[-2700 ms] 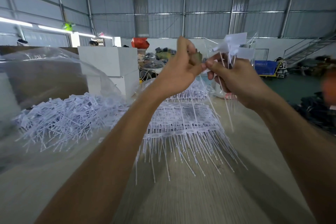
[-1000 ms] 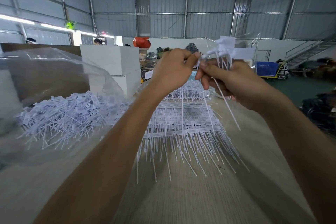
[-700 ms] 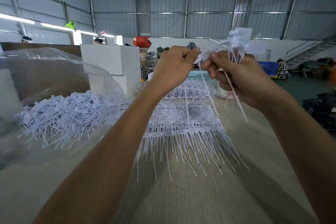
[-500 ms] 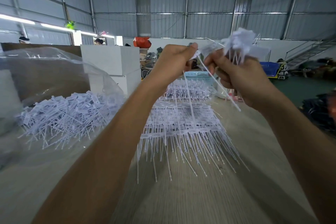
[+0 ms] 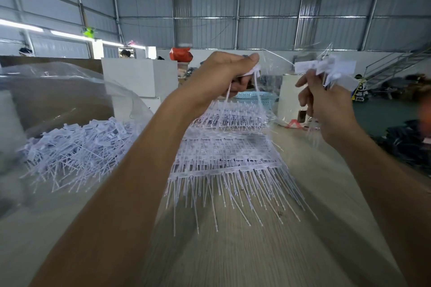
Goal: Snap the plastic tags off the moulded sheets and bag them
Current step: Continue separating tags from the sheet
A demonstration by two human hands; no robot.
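You are in a factory or warehouse hall: corrugated metal walls [image 5: 268,2] on steel framing rise to a high roof, strip lights [image 5: 21,25] run along the left, and a metal staircase [image 5: 394,67] climbs at the right. Your long wood-grain worktop [image 5: 233,251] carries stacked moulded sheets [image 5: 228,147] and a clear bag [image 5: 58,91] heaped with loose tags [image 5: 77,144].

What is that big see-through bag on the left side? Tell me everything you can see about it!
The clear plastic bag lies on the left of the wooden table. It is thin, shiny and wrinkly, and its film billows up like a dome, so you see right through it. Inside sits a messy heap of loose white tags, each with a flat little label and a long thin tail. Neither hand touches the bag.
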